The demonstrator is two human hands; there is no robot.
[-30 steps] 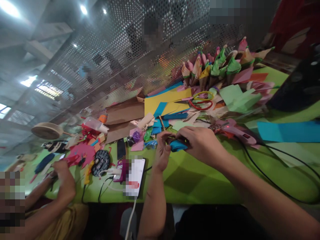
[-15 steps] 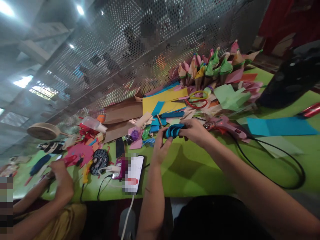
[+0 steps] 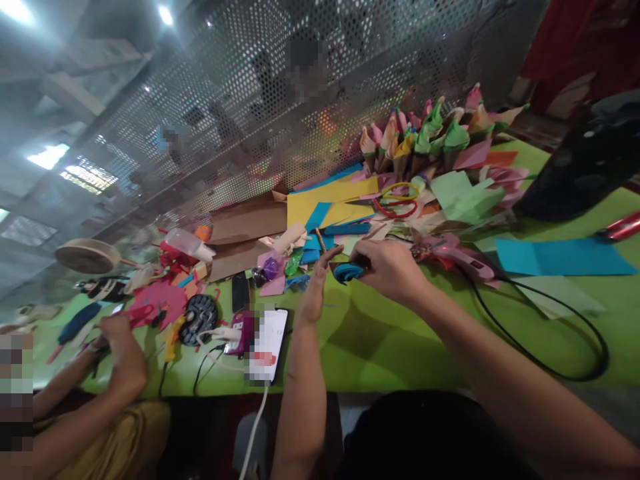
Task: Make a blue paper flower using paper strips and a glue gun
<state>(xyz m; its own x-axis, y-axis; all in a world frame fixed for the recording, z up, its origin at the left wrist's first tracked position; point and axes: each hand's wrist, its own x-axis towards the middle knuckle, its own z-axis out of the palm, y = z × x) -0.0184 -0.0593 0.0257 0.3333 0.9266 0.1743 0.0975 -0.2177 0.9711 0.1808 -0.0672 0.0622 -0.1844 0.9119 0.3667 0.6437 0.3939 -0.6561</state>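
Above the green table, a rolled blue paper piece with curled layers is pinched in the closed fingers of my right hand. My left hand is held upright just left of the roll, its fingers straight, with a narrow gap to the paper. Behind the hands lie blue paper strips and a yellow sheet. To the right of my right hand rests a pink glue gun with a small red light and a black cord.
Paper cones with swirled tops stand at the back right, near a dark bag. A flat blue sheet lies on the right. A phone on a cable lies left of my forearm. A co-worker's hand is farther left.
My left hand has let go of the blue paper and its fingers have straightened. My right hand keeps hold of the roll, which has turned and looks more tightly curled.
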